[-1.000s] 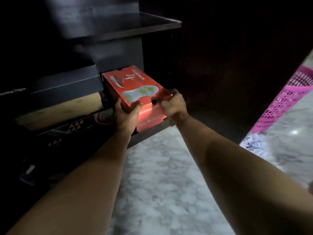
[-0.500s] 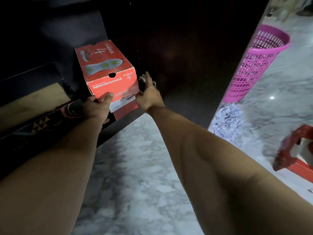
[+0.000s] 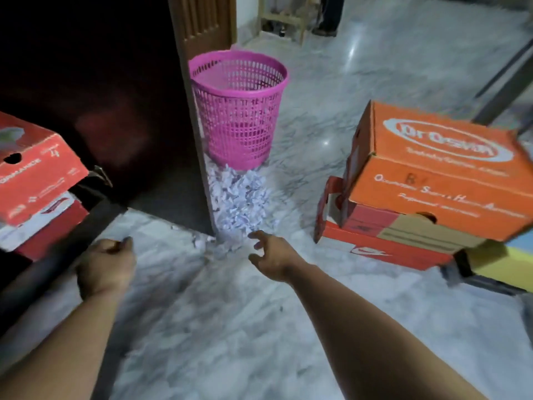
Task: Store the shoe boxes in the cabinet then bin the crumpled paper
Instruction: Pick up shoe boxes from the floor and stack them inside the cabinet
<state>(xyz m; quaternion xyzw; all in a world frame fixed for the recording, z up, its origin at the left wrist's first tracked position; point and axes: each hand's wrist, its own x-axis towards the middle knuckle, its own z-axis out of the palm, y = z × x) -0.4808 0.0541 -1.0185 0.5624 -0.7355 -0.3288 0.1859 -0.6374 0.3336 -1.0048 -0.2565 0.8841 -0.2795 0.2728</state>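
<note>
at far left, a red shoe box [image 3: 37, 180] sits in the dark cabinet [image 3: 95, 90], its printed end facing out over the cabinet's bottom edge. just in front of it i hold my left hand [image 3: 105, 265] low above the marble floor [image 3: 219, 327], fingers loosely curled and gripping nothing. my right hand [image 3: 272, 255] reaches forward beside it, fingers spread and bent, also holding nothing, its fingertips near the pile of crumpled paper [image 3: 238, 197]. that paper lies on the floor against the edge of the open cabinet door [image 3: 199, 82], touching the base of the pink mesh bin [image 3: 239, 111] that stands upright just behind it. to the right, well apart from my hands, an orange shoe box [image 3: 438, 174] rests tilted on top of a flatter red shoe box [image 3: 383, 249], both on the floor. something yellow and blue [image 3: 504, 261] shows at the far right edge; i cannot tell what it is.
</note>
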